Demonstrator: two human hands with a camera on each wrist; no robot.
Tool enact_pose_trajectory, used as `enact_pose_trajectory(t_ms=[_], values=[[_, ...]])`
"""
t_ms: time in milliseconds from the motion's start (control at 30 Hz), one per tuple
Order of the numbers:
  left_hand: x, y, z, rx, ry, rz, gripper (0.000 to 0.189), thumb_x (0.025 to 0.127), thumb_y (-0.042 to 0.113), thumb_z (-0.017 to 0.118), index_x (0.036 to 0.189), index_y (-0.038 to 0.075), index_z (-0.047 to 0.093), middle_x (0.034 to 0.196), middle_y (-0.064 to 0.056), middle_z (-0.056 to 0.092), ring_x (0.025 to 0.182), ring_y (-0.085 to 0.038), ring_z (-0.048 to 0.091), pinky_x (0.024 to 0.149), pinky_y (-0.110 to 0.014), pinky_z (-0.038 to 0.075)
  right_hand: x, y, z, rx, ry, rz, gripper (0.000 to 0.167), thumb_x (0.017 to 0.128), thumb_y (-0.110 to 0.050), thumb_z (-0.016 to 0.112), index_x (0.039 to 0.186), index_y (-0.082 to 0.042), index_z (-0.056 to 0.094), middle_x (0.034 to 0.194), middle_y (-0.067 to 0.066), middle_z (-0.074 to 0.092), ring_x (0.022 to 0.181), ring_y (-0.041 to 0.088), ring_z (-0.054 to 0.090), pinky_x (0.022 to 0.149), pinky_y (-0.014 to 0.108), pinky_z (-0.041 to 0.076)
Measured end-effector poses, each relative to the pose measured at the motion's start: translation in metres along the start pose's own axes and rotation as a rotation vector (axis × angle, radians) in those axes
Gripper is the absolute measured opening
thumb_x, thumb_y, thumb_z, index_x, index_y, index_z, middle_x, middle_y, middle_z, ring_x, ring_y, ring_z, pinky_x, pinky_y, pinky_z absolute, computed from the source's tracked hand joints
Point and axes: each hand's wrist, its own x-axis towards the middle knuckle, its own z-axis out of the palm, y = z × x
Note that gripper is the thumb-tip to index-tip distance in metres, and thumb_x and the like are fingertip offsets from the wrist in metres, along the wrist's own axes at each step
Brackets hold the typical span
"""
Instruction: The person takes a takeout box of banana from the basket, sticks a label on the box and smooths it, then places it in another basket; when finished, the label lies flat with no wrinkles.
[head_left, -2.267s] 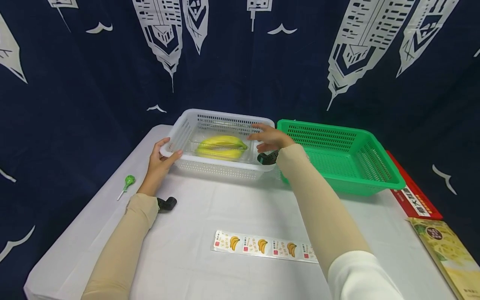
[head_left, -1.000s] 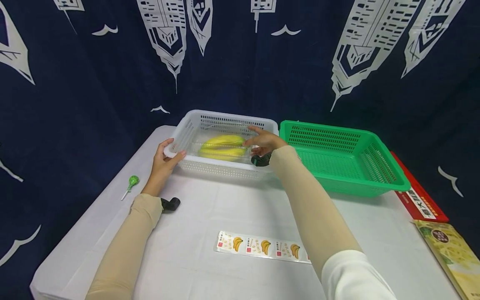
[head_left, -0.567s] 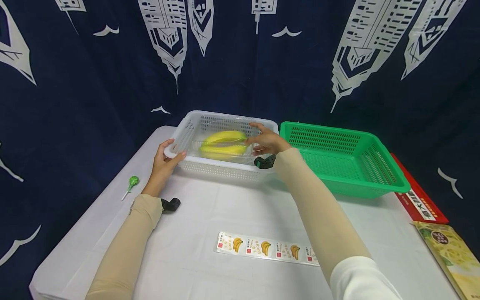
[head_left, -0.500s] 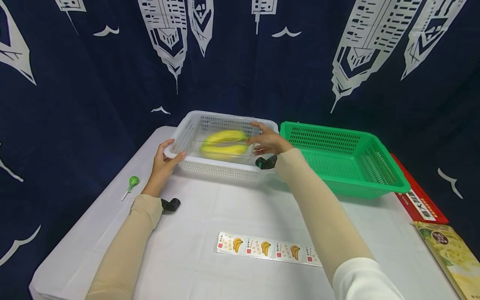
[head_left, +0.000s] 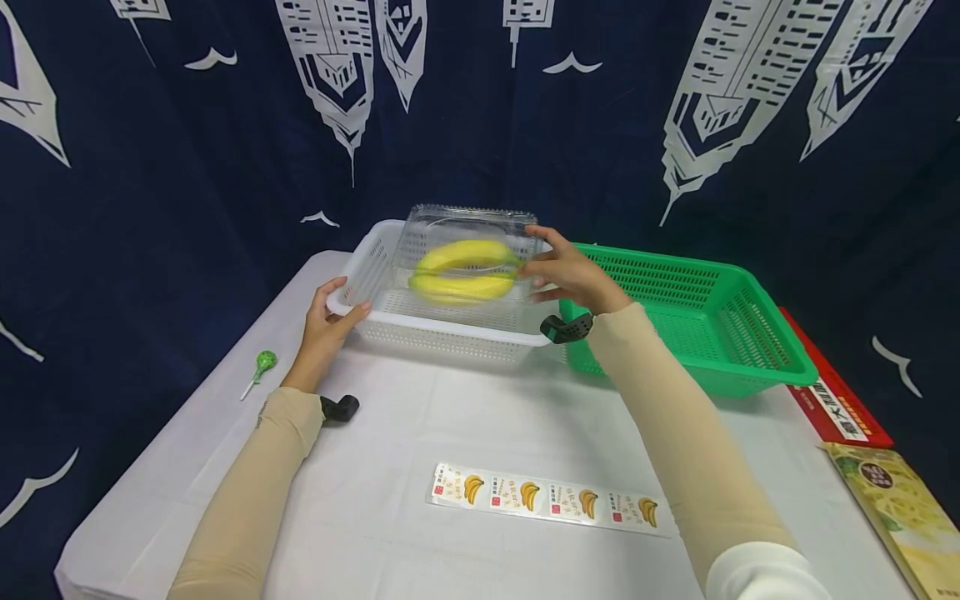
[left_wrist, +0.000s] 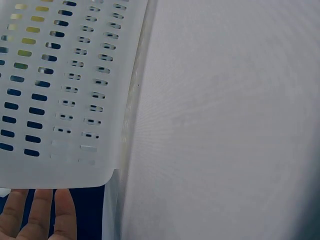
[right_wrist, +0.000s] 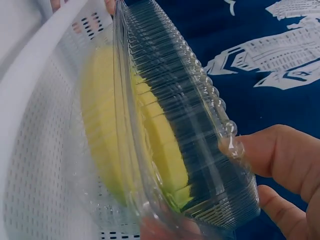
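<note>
A clear plastic clamshell box (head_left: 480, 220) with yellow bananas (head_left: 462, 287) inside is tilted over the white basket (head_left: 450, 330), its far edge above the basket's back rim. My right hand (head_left: 576, 273) grips the box by its right end. In the right wrist view, the thumb and a finger (right_wrist: 280, 155) press against the ribbed edge of the box (right_wrist: 200, 120). My left hand (head_left: 318, 337) holds the basket's left end, thumb over the rim. The left wrist view shows several of its fingertips (left_wrist: 65, 212) at the edge of the perforated basket wall (left_wrist: 70, 170).
A green basket (head_left: 690, 329) stands right beside the white one. A strip of banana stickers (head_left: 547, 500) lies on the front of the table. A green lollipop (head_left: 264, 362) is at left. A red package (head_left: 836, 408) and a yellow package (head_left: 900, 508) line the right edge.
My right hand has taken hold of the clamshell box and raised it, bananas inside, up and slightly right from within the white basket. The left hand stays on the basket's rim.
</note>
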Motion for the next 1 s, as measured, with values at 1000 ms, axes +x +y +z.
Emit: enact_pose_trajectory(t_ms=[1000], values=[[0.001,0.0,0.001,-0.011,-0.009,-0.03,0.078,0.106,0.02,0.071,0.171,0.019,0.027,0.163,-0.018,0.042,0.099,-0.005,0.054,0.088,-0.016,0.046,-0.111,0.023,-0.046,-0.041,-0.036,-0.091,0.082,0.111,-0.007,0.054,0.176,-0.023,0.008,0.164,0.03,0.032,0.107,0.022,0.064,0.079,0.038,0.064]])
